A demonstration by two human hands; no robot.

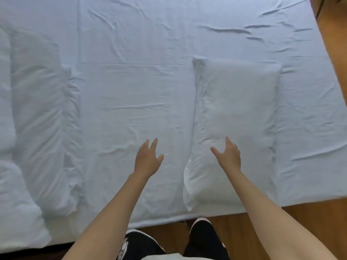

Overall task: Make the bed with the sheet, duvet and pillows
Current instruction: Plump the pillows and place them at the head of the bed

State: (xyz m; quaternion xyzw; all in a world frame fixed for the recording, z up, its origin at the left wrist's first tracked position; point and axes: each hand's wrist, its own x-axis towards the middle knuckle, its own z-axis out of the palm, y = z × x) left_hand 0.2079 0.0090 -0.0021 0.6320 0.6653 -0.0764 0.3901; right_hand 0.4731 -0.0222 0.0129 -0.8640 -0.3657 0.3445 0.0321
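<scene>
A person is standing at the near edge of the bed, both bare arms reaching out over the sheet [131,91], which is lying spread across the mattress with creases running through it. The left hand [148,159] is hovering above the sheet with fingers straight and spread, gripping nothing. The right hand [229,154] is reaching over the near end of the pillow [236,102], fingers loose and splayed, thumb out to the side, also gripping nothing; whether it is touching the pillow cannot be told. The pillow is lying flat on the right half of the bed, its long axis running from the near edge away from the person, its near end leaning a little to the left. The duvet [37,119] is lying bunched along the left side of the bed, its folds running the same near-to-far way. Two dark shoes [202,239] are standing on the wooden floor [309,218] just beside the bed's edge
</scene>
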